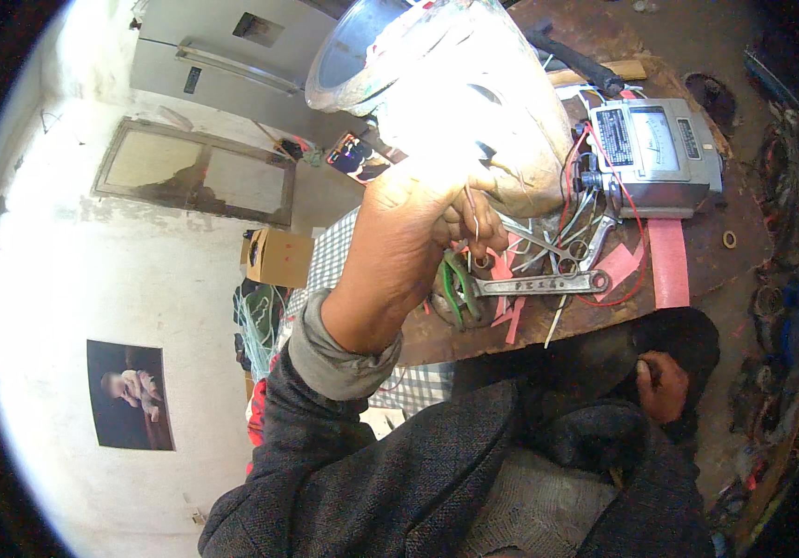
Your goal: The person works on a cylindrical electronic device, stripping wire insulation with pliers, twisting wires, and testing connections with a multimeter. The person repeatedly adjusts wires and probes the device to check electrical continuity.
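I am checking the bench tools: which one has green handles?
The pliers-like tool at the left end of the long silver wrench; its green grips differ from the wrench's bare metal.

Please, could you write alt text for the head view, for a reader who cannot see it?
A person's left hand, fingers curled, is beside a pale bucket; glare hides whether its grip holds anything. Nearby on the brown surface are a wrench, a green-handled tool, pink strips and a grey meter. The right hand rests on dark trousers.
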A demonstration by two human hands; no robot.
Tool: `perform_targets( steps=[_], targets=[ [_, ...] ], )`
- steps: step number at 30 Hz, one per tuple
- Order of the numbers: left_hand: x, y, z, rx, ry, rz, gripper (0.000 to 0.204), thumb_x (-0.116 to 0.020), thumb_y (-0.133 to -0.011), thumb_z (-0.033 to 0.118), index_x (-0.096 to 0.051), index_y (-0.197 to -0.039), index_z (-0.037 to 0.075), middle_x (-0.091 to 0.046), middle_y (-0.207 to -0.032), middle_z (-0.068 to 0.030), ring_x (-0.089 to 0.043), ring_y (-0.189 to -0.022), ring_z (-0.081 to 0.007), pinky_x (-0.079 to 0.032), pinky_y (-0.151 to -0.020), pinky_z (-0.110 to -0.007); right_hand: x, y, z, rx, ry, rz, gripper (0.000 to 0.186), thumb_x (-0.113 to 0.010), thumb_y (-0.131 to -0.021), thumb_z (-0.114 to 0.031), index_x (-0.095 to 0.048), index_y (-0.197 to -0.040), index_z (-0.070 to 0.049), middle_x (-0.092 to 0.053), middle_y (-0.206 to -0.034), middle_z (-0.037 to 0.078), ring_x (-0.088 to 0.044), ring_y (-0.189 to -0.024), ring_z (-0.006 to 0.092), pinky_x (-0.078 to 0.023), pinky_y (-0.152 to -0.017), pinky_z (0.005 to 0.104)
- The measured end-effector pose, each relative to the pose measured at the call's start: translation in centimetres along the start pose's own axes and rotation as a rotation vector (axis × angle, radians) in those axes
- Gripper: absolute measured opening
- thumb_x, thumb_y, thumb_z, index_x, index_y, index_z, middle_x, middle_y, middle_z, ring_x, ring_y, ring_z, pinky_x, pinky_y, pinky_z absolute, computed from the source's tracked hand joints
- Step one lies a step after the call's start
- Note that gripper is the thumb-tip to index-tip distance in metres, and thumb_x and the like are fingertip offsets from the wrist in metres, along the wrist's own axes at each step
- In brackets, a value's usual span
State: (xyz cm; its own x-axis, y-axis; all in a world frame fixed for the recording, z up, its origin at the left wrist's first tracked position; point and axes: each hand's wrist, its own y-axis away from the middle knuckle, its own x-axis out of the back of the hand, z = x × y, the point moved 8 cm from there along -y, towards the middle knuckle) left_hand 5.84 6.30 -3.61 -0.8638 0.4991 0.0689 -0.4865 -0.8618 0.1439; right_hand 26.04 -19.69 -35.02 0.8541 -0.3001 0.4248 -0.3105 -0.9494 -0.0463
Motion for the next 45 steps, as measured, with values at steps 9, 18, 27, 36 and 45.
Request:
perform_targets(
  steps=[9,18,27,36,45],
  targets=[
    [-0.1,0.5,-0.5,-0.025,0.09,-0.079,0.042,-0.056,-0.106,0.036,-0.057,-0.081,0.003,-0.059,-0.069,-0.0112,-0.061,-0.065,-0.0232,-0.047,-0.063,-0.034,0.2,0.2,0.0,-0.015,0.001,0.034,0.018,-0.074,-0.093,-0.015,-0.074,-0.106,-0.003,-0.075,-0.097,0.018,-0.074,-0.085,0.0339,-0.059,-0.079,0.0426],
    [-0.6,3.7,-1.3,0.056,0.199,-0.264,0.032,-0.053,-0.111,0.028,-0.062,-0.102,-0.002,-0.061,-0.067,-0.01,-0.067,-0.067,-0.024,-0.055,-0.065,-0.033,-0.2,-0.2,-0.4,0.075,0.059,0.101,0.019,-0.078,-0.089,-0.015,-0.075,-0.104,-0.003,-0.075,-0.092,0.02,-0.074,-0.081,0.0368,-0.06,-0.075,0.044],
    [2.4,4.4,0.0,-0.339,-0.328,0.017,0.024,-0.066,-0.105,0.016,-0.067,-0.119,-0.003,-0.072,-0.087,-0.0089,-0.071,-0.077,-0.0183,-0.057,-0.068,-0.032,-0.6,-0.7,-1.2,-0.023,0.116,0.025,0.019,-0.074,-0.092,-0.019,-0.073,-0.101,-0.002,-0.075,-0.092,0.021,-0.074,-0.082,0.0395,-0.059,-0.075,0.0465],
    [2.2,5.9,6.0,-1.191,-1.106,0.231,0.043,-0.083,-0.079,-0.001,-0.069,-0.119,-0.001,-0.069,-0.107,-0.0179,-0.068,-0.092,-0.0335,-0.055,-0.082,-0.04,-1.0,-1.1,-2.6,0.017,0.156,0.007,0.017,-0.073,-0.093,-0.017,-0.073,-0.101,-0.002,-0.074,-0.095,0.021,-0.073,-0.085,0.0417,-0.059,-0.077,0.0487],
    [1.7,4.3,6.9,-1.335,-1.3,0.27,0.039,-0.08,-0.083,-0.002,-0.068,-0.12,-0.001,-0.068,-0.12,-0.0204,-0.064,-0.108,-0.0297,-0.053,-0.092,-0.039,-1.3,-0.8,-1.4,-0.01,0.191,0.003,0.019,-0.075,-0.092,-0.018,-0.072,-0.103,-0.003,-0.075,-0.096,0.02,-0.074,-0.084,0.0401,-0.059,-0.076,0.0486]
  ],
)
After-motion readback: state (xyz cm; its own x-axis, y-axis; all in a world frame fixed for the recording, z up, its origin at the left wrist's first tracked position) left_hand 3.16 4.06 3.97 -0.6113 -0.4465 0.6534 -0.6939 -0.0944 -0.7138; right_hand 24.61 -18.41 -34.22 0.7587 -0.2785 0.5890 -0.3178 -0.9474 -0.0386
